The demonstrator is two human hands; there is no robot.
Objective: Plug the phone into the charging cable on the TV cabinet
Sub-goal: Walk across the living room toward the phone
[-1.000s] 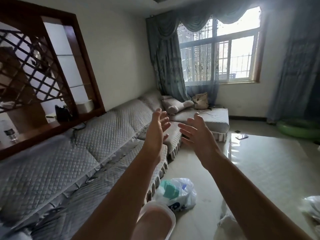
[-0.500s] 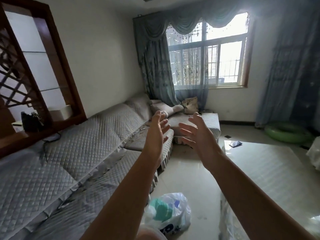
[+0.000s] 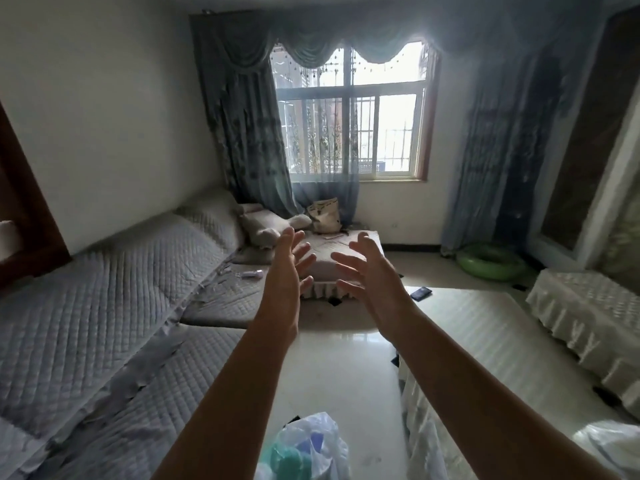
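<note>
Both hands are hanging in mid-air, fingers spread, grasping nothing, palms turned toward each other at centre frame. Sweeping from the left: a long quilted grey sofa [image 3: 114, 306] is running along the left wall toward the window [image 3: 349, 112], with cushions [image 3: 263, 225] and a pale bag [image 3: 325, 216] piled at its far end. Left hand [image 3: 285, 268] is reaching out over the sofa's far seat, fingers fanned wide. Right hand [image 3: 372, 275] is sitting just beside it, apart, not touching. Right of that hand, the phone [image 3: 421, 293] is lying flat, dark, on the far corner of the glossy low table [image 3: 485, 341], well clear of both hands. Bottom centre, a plastic bag [image 3: 308, 448] is slumping on the floor. Upper right, a green swim ring [image 3: 491, 263] is resting below the curtain [image 3: 495, 150].
</note>
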